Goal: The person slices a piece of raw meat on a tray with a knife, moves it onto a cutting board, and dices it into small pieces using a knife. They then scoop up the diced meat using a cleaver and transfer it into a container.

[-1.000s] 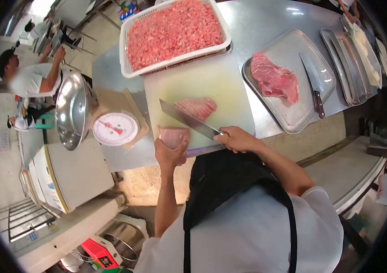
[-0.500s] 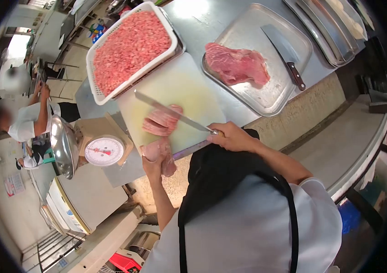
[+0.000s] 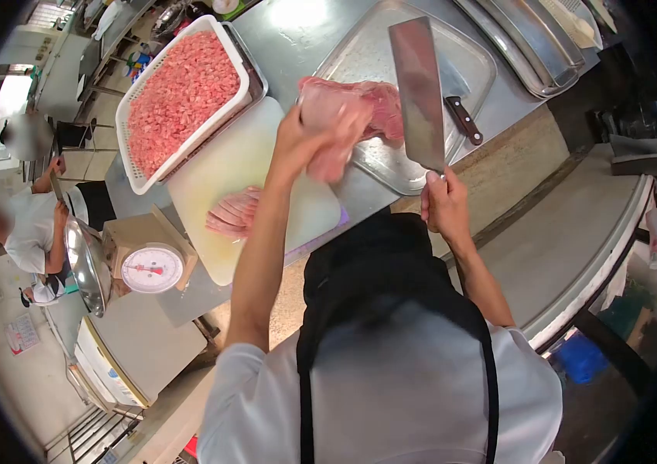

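Observation:
My left hand [image 3: 301,145] grips a chunk of meat [image 3: 328,127], slightly blurred, over the near left edge of the metal tray [image 3: 371,31]. Behind the chunk, a larger red piece of meat [image 3: 385,112] lies in that tray. In my right hand [image 3: 446,203] is the handle of a wide cleaver [image 3: 419,93], its blade raised upright over the tray. The cleaver partly hides a knife with a dark handle [image 3: 464,120] resting there. Sliced meat [image 3: 233,212] sits on the white cutting board [image 3: 189,182], left of my left forearm.
A white basket of ground or diced meat [image 3: 185,100] stands beyond the board. Left of the board is a dial scale [image 3: 152,268] with a metal pan [image 3: 85,263]. More metal trays [image 3: 533,46] lie at the upper right. A co-worker [image 3: 30,232] stands at far left.
My left hand has carried the chunk from the board's near edge to the tray. The cleaver has moved right, off the board, and turned upright. The view has shifted.

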A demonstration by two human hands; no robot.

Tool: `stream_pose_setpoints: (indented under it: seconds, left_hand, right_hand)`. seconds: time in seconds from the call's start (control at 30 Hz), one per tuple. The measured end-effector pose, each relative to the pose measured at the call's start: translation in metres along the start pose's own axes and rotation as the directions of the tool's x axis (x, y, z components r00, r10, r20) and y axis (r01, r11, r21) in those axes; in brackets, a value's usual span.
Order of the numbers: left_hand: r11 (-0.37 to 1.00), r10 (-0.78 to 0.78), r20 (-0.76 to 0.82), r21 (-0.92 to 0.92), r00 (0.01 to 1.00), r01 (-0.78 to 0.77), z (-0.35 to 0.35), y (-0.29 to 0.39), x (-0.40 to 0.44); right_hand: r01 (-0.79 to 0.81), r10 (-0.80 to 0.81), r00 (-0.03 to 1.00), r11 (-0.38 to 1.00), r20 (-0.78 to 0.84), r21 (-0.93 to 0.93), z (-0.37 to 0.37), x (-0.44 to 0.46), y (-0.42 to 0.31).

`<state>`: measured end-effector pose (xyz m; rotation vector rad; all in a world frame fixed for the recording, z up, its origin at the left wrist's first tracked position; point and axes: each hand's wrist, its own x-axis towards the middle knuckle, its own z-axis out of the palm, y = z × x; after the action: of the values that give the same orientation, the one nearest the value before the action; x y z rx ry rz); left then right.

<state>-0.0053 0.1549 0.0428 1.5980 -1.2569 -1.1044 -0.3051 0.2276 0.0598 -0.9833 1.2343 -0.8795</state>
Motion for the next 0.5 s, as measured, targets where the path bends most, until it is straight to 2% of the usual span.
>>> stream_pose_setpoints:
  seconds: [0.1, 0.2, 0.3, 0.37, 0.43, 0.5]
  left_hand:
    - [0.903, 0.13, -0.115, 0.425, 0.985, -0.069, 0.029, 0.034, 0.068]
    - [0.715, -0.033, -0.019, 0.698, 0.999, 0.037, 0.042, 0.032, 0.118]
    - [0.701, 0.013, 0.009, 0.713, 1.0, -0.016, 0.044, 0.015, 0.132]
    - [0.669, 0.239, -0.033, 0.73, 0.971, -0.14, 0.049, -0.011, 0.123]
    - [0.687, 0.572, -0.136, 0.619, 0.809, -0.381, 0.046, -0.018, 0.08]
    - [0.726, 0.572, -0.226, 0.587, 0.788, -0.358, 0.022, -0.022, 0.023]
  right_hand:
    - [-0.01, 0.009, 0.999, 0.999, -0.051, -0.031, -0.009, 0.001, 0.001]
    - [-0.03, 0.028, 0.996, 0.999, -0.089, -0.03, -0.009, -0.008, 0.009]
    - [-0.07, 0.069, 0.997, 0.997, -0.044, -0.038, -0.004, -0.021, 0.014]
    - [-0.098, 0.098, 0.995, 0.995, -0.003, -0.016, 0.002, -0.028, 0.016]
    - [-0.184, 0.186, 0.982, 0.982, 0.043, -0.043, 0.006, -0.035, 0.022]
    - [-0.129, 0.139, 0.971, 0.99, 0.194, -0.065, 0.007, -0.035, 0.032]
